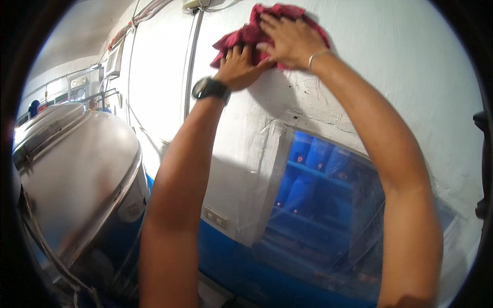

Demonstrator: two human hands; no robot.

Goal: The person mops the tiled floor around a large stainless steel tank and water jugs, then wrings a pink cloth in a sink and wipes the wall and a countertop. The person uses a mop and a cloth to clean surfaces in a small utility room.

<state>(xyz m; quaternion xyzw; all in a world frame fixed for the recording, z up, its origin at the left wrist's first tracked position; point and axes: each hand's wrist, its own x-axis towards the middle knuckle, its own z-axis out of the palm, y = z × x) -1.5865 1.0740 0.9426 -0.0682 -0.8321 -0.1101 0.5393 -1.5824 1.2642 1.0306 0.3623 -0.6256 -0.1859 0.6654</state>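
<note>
A crumpled dark red cloth (246, 36) lies against the white painted wall (385, 46), high up. My left hand (240, 67), with a dark watch at its wrist, presses on the lower left part of the cloth. On the cloth's upper right part rests my right hand (292, 42), fingers spread, a thin bracelet at the wrist. The thumb side of my left hand is close to my right palm. Below the hands, the wall has cracked, flaking paint and small holes.
A window (319, 204) with blue containers behind it is set in the wall below. Large shiny metal equipment (84, 146) stands at the left. A wall outlet (216, 218), a vertical conduit (192, 61) and cables (148, 17) are on the wall.
</note>
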